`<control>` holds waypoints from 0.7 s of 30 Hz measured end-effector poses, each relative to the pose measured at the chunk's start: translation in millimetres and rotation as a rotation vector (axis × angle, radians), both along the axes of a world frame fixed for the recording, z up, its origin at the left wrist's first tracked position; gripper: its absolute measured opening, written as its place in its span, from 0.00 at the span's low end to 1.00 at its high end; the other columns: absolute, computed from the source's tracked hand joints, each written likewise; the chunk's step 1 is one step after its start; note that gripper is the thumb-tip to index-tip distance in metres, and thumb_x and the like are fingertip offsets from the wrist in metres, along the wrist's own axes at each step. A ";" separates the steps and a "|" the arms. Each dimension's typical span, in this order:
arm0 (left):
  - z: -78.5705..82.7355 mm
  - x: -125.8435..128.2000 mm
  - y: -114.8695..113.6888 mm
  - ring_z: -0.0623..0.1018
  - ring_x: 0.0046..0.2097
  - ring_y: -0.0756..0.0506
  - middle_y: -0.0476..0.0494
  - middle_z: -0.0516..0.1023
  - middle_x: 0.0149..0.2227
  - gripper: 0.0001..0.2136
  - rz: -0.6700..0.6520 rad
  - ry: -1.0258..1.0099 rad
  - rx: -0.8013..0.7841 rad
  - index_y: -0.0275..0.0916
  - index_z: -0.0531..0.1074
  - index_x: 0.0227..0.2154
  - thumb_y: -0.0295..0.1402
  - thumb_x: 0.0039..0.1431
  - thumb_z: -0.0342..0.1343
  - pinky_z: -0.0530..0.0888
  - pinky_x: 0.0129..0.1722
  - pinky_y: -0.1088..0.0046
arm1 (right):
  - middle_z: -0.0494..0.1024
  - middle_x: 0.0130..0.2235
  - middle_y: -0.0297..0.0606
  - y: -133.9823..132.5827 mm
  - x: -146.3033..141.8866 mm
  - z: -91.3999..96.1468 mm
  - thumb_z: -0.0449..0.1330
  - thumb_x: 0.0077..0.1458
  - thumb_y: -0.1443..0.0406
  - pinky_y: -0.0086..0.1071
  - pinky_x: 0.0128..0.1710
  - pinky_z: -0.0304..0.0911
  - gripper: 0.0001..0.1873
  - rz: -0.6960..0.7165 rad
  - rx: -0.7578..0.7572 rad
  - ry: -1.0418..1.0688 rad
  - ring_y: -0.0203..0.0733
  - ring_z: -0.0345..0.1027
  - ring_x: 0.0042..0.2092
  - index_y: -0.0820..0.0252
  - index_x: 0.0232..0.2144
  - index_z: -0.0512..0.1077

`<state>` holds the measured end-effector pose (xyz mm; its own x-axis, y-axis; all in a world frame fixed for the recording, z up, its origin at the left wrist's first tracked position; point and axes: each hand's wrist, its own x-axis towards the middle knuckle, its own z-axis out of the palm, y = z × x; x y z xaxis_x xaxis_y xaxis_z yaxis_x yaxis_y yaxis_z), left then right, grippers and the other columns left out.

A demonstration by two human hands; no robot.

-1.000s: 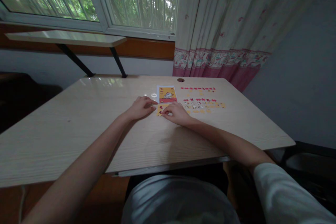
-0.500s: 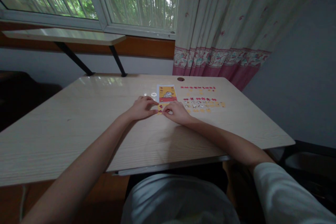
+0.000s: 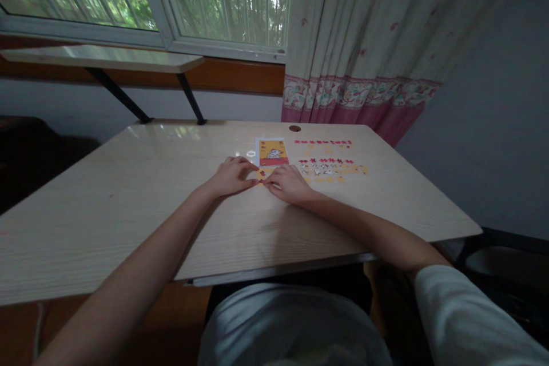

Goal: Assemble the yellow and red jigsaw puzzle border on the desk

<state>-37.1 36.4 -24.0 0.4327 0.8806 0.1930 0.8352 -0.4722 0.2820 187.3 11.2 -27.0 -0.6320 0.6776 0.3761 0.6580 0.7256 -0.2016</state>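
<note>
Head view. Small yellow section with red marks lies flat on the table, just below the picture card, between the two hands. Looks like only a small part is put together; right hand covers some of it, so full extent can't be told.

Left, by the look of it: most pieces. Right of the card they lie loose in rows: red row at the far side, a few yellow bits under it, second red row, then white-and-black pieces, yellow pieces beside them and more yellow nearest the person. Too small to count.

Left hand: thumb and fingers apart, tips at the section's left edge. Right hand: thumb and forefinger close together at the section's lower part; cannot tell whether a piece is pinched or just pressed.

Versus the frame one second ago: left thumb has come in and toward the person, now nearly meeting the right fingertips at the section's lower edge. Right hand barely shifted. Card and loose rows show no clear change; camera view moved slightly.
</note>
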 end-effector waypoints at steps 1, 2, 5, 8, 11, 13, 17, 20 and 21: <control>-0.4 -0.1 0.2 0.69 0.52 0.35 0.41 0.73 0.50 0.22 0.003 0.001 -0.004 0.45 0.76 0.49 0.48 0.52 0.59 0.63 0.54 0.55 | 0.80 0.39 0.41 0.0 0.2 -0.2 0.58 0.61 0.61 0.39 0.47 0.56 0.11 0.004 0.007 -0.009 0.45 0.66 0.45 0.57 0.39 0.79; -0.7 -0.2 0.4 0.69 0.52 0.35 0.41 0.73 0.50 0.22 0.005 0.001 -0.006 0.46 0.76 0.49 0.48 0.52 0.59 0.63 0.54 0.54 | 0.80 0.39 0.41 0.1 0.3 -0.4 0.57 0.62 0.61 0.40 0.47 0.56 0.11 0.009 0.014 -0.018 0.45 0.66 0.45 0.57 0.39 0.79; -1.6 -0.5 0.8 0.69 0.52 0.35 0.41 0.73 0.50 0.22 0.009 -0.002 -0.003 0.46 0.76 0.48 0.48 0.52 0.59 0.63 0.54 0.54 | 0.80 0.39 0.40 -0.6 0.6 0.4 0.57 0.62 0.61 0.40 0.47 0.56 0.12 0.020 0.025 -0.047 0.46 0.65 0.45 0.56 0.39 0.79; -1.6 -0.2 0.1 0.68 0.52 0.35 0.41 0.72 0.51 0.22 0.012 -0.002 0.003 0.46 0.76 0.48 0.48 0.52 0.58 0.63 0.53 0.54 | 0.79 0.39 0.41 -2.4 1.2 3.4 0.56 0.62 0.61 0.41 0.47 0.56 0.12 0.021 0.004 -0.070 0.46 0.64 0.46 0.56 0.40 0.79; -0.1 0.8 -1.5 0.68 0.52 0.35 0.40 0.72 0.51 0.22 0.004 0.004 -0.010 0.46 0.75 0.49 0.49 0.53 0.57 0.63 0.54 0.54 | 0.79 0.42 0.42 -2.9 5.1 7.6 0.56 0.62 0.60 0.41 0.48 0.56 0.13 0.030 -0.030 -0.082 0.46 0.64 0.47 0.56 0.43 0.78; 1.3 1.5 -2.7 0.68 0.52 0.35 0.39 0.71 0.51 0.22 0.001 0.005 -0.019 0.45 0.75 0.49 0.49 0.54 0.56 0.63 0.54 0.53 | 0.78 0.44 0.41 -0.6 11.4 10.2 0.56 0.62 0.60 0.41 0.48 0.55 0.14 0.030 -0.038 -0.060 0.46 0.64 0.48 0.56 0.46 0.77; 3.0 2.4 -3.8 0.68 0.52 0.35 0.39 0.72 0.50 0.22 -0.002 -0.010 -0.007 0.43 0.75 0.49 0.49 0.56 0.53 0.63 0.54 0.53 | 0.77 0.46 0.42 10.2 33.5 14.8 0.55 0.63 0.62 0.40 0.48 0.55 0.14 -0.038 -0.003 -0.004 0.46 0.64 0.48 0.57 0.46 0.76; 2.7 2.3 -3.3 0.68 0.52 0.35 0.37 0.72 0.50 0.22 -0.003 -0.027 0.011 0.42 0.75 0.48 0.48 0.58 0.51 0.64 0.53 0.53 | 0.77 0.45 0.44 18.9 52.0 18.3 0.55 0.63 0.62 0.40 0.46 0.55 0.13 -0.087 -0.008 -0.077 0.47 0.64 0.47 0.58 0.44 0.78; 2.3 2.3 -3.0 0.68 0.51 0.35 0.37 0.73 0.49 0.21 -0.007 -0.027 0.019 0.41 0.76 0.48 0.48 0.59 0.51 0.64 0.52 0.53 | 0.77 0.45 0.44 21.2 57.1 19.5 0.55 0.62 0.62 0.40 0.46 0.55 0.13 -0.096 -0.016 -0.109 0.48 0.64 0.47 0.58 0.44 0.78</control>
<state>-34.7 33.4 -21.7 0.4329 0.8738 0.2214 0.8241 -0.4832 0.2957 244.4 32.4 -7.6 -0.6006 0.7420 0.2978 0.7427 0.6557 -0.1359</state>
